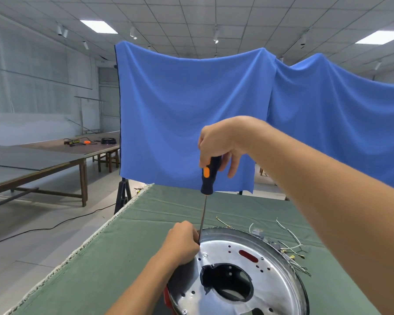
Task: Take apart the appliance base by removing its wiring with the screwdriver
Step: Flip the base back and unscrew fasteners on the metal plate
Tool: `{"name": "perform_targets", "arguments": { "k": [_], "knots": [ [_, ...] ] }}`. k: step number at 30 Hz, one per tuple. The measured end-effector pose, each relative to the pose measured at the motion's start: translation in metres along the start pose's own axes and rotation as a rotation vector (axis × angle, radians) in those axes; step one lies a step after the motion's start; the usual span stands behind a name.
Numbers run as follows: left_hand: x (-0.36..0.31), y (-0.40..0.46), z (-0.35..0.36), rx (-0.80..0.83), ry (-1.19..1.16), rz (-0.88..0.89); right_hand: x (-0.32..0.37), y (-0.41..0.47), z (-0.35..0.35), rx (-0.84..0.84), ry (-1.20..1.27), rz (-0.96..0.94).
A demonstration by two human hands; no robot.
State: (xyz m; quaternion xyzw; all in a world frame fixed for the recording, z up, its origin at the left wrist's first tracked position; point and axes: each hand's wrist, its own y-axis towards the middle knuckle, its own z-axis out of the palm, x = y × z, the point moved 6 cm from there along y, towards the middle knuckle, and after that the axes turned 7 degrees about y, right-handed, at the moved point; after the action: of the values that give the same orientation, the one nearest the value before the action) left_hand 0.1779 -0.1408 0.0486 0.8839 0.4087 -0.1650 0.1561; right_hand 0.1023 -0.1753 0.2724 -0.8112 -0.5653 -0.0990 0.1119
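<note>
A large room with a tiled ceiling and pale walls holds a blue cloth (191, 114) hung as a backdrop behind a worktop (127, 251) covered in green fabric. Off to the left stands a long brown table (55, 160) carrying a few small dark and orange items too far away to identify, and a black cable (55, 226) trails over the floor.

At the near edge of the worktop lies the appliance base (234, 273), a round shiny metal shell with its open underside facing up, a large dark hole near its centre, a red oval patch on the plate and a little red showing at its lower left rim. Loose wiring (291, 248), thin white and yellowish strands with small connectors, lies in a tangle just beside the base's far right rim, partly over it.

The right hand (218, 144) reaches in from the right and is closed around the top of the screwdriver (208, 176), whose handle is dark with an orange inset. The tool stands nearly upright, its thin shaft running down to the far left part of the base. The left hand (182, 242) is curled at that same spot, fingers pinched near the shaft's tip and resting against the rim; whether they hold anything small cannot be told.
</note>
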Motion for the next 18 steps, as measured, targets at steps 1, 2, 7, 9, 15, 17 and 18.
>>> {"name": "perform_targets", "arguments": {
  "k": [1, 2, 7, 9, 15, 17, 18],
  "knots": [
    [0.0008, 0.0007, 0.0001, -0.008, -0.008, 0.005, -0.0013, -0.0009, -0.0011, -0.061, -0.091, 0.022],
    [0.0014, 0.0009, 0.0005, -0.013, -0.016, 0.008, -0.0026, -0.0011, -0.0027, -0.154, -0.215, 0.048],
    [0.0014, -0.0011, 0.0021, -0.012, -0.016, 0.014, 0.0032, 0.0047, 0.0004, -0.235, -0.213, -0.025],
    [0.0026, -0.0006, 0.0022, -0.021, -0.028, 0.009, 0.0062, 0.0041, 0.0018, -0.119, -0.077, -0.063],
    [0.0007, -0.0013, 0.0015, -0.027, -0.026, 0.027, -0.0032, -0.0027, -0.0027, -0.321, -0.220, 0.043],
    [-0.0003, -0.0029, -0.0002, -0.024, -0.013, 0.026, -0.0020, 0.0002, -0.0039, -0.294, -0.189, 0.022],
    [-0.0002, -0.0032, -0.0010, -0.031, -0.010, 0.025, -0.0007, 0.0021, -0.0028, -0.226, -0.120, 0.000]
  ]
}}
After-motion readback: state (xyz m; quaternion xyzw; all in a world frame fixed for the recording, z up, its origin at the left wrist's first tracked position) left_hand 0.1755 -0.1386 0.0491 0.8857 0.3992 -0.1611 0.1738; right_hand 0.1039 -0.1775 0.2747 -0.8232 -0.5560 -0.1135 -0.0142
